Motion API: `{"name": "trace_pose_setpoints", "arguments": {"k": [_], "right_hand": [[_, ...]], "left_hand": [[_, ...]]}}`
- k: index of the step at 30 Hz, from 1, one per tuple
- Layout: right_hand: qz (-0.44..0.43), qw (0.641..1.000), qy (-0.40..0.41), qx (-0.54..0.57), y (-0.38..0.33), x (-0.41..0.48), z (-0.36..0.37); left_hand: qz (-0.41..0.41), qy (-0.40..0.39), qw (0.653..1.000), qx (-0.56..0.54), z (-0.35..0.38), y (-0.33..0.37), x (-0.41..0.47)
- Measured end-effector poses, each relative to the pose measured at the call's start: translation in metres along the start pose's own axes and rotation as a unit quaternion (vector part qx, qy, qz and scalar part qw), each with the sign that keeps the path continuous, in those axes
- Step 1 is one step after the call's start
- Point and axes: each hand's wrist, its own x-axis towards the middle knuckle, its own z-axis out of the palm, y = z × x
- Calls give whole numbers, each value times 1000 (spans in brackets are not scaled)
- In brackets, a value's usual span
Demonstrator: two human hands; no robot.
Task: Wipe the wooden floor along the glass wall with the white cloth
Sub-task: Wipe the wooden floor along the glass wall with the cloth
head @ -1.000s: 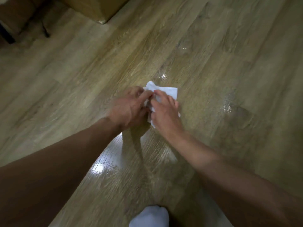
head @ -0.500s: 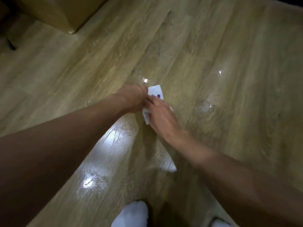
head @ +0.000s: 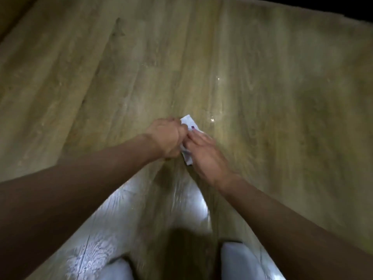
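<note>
The white cloth (head: 188, 122) lies folded small on the wooden floor (head: 262, 98), with a small purple mark on it. My left hand (head: 165, 136) is curled over the cloth's left edge and grips it. My right hand (head: 203, 152) lies on the cloth's right side, its fingers stretched across it and pressing down. Both hands hide most of the cloth; only its far corner and a near strip between the hands show.
Small wet spots (head: 212, 119) glint on the boards just right of the cloth. Bright light reflects off the floor (head: 113, 211) near me. My two white-socked feet (head: 240, 259) stand at the bottom edge. A dark strip (head: 333, 7) borders the floor at the top right.
The view has swung forward and right, so the box at the top left left the frame. Both hands stay on the cloth, which is folded smaller than a second ago.
</note>
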Motion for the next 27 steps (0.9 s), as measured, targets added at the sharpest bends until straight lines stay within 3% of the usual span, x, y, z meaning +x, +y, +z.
{"name": "trace_pose_setpoints", "arguments": {"k": [5,10,12,16,19,22,27], "right_hand": [[49,998,37,23,53,-110,-37],[213,975,69,-7,94,-90,-36],[197,977,77,-8,89,-87,-32],[113,983,120,84,85,-160,-28],[166,977,127,49,114,-208,-27],[195,974,118,9,142,-186,-43],[224,970,52,-83,148,-142,-47]], "left_hand": [[143,44,983,-105,11,91,16],[54,63,987,-135,-8,135,75],[56,48,991,-107,-8,125,71],[140,1,977,-161,-6,150,46],[197,18,972,-124,0,201,47],[173,85,977,-92,0,209,76],[140,72,975,-157,-9,189,101]]}}
